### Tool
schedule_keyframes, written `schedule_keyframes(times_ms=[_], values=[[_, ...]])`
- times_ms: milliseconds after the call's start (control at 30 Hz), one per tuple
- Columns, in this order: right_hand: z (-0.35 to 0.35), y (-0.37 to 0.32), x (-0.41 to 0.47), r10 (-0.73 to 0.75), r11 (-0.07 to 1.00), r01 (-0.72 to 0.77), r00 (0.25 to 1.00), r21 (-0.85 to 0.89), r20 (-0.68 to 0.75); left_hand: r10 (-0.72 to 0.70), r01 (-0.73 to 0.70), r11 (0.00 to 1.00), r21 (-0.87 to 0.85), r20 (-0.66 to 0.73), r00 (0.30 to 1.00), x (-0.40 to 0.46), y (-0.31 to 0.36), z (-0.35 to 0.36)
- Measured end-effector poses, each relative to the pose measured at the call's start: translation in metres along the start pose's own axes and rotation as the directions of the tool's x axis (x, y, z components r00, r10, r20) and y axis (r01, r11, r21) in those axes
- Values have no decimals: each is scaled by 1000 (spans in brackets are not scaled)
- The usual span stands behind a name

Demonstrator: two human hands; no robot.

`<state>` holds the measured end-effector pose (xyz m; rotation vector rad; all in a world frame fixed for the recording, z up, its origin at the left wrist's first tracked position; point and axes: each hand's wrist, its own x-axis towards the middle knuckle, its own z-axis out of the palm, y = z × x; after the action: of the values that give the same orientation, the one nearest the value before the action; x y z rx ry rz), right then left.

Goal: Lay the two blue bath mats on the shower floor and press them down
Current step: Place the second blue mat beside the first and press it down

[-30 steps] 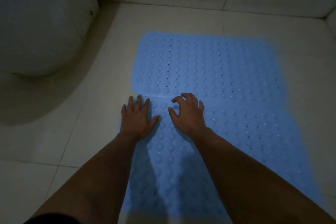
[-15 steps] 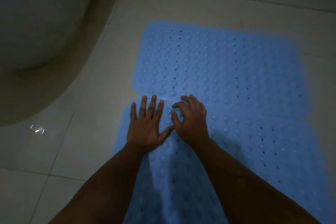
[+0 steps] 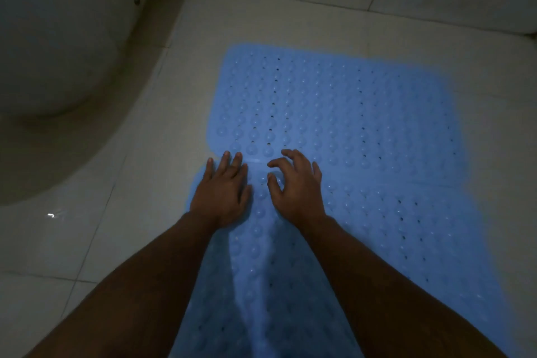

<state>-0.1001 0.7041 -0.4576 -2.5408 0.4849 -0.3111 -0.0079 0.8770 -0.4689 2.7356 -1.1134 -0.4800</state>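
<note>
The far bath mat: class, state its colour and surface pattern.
The far mat is light blue, with rows of round bumps and small holes; the head view shows it.

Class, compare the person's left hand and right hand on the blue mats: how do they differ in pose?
The left hand lies flat, fingers straight and close together; the right hand is arched, fingers curled and spread, fingertips down. The left hand sits at the near mat's left edge; the right hand sits further in. Both are at the seam with the far mat.

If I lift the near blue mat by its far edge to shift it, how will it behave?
Likely floppy: the near mat looks thin and lies flat on the tile floor. Its bumps look like suction cups, so it may peel rather than slide. The left hand pressing it would resist.
</note>
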Motion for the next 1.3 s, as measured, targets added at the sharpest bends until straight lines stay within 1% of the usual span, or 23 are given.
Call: schedule_keyframes(times_ms=[33,100,167,300,433,567,767,933,1067,1133,1233,1267,1300], values=[[1,-2,-3,18,1000,-18,999,-16,33,9,-7,1000,22,-67,998,-1,-3,-5],[12,-7,-12,39,997,-31,993,-72,116,-41,45,999,17,-189,981,-5,-8,-7],[26,-8,-23,18,987,7,988,-160,155,-98,101,995,3,-234,967,-9,-6,-8],[44,0,-41,-4,965,50,984,-257,176,-116,128,991,38,-236,965,-13,1,-2],[42,0,-45,-29,946,82,985,-315,168,-165,172,985,8,-255,953,-13,-1,6],[42,0,-45,-22,943,75,986,-324,166,-201,203,979,-22,-283,938,-11,-6,9],[44,0,-45,-32,949,77,988,-305,150,-179,186,982,-12,-336,925,-9,-11,13],[43,0,-44,-15,947,70,985,-314,174,-182,185,983,-25,-332,926,-11,-6,15],[40,-2,-42,13,967,46,973,-249,231,-182,185,982,-25,-343,922,-15,-2,13],[30,-3,-35,35,982,23,953,-188,302,-197,196,980,-39,-340,919,-16,0,12],[4,-4,-9,102,994,-101,865,-29,491,-202,195,979,-53,-337,920,-19,5,13],[-7,-1,2,109,988,-151,846,39,522,-191,183,981,-56,-335,923,-19,10,13],[-18,4,11,99,977,-181,856,114,507,-180,169,984,-60,-329,927,-17,16,14]])
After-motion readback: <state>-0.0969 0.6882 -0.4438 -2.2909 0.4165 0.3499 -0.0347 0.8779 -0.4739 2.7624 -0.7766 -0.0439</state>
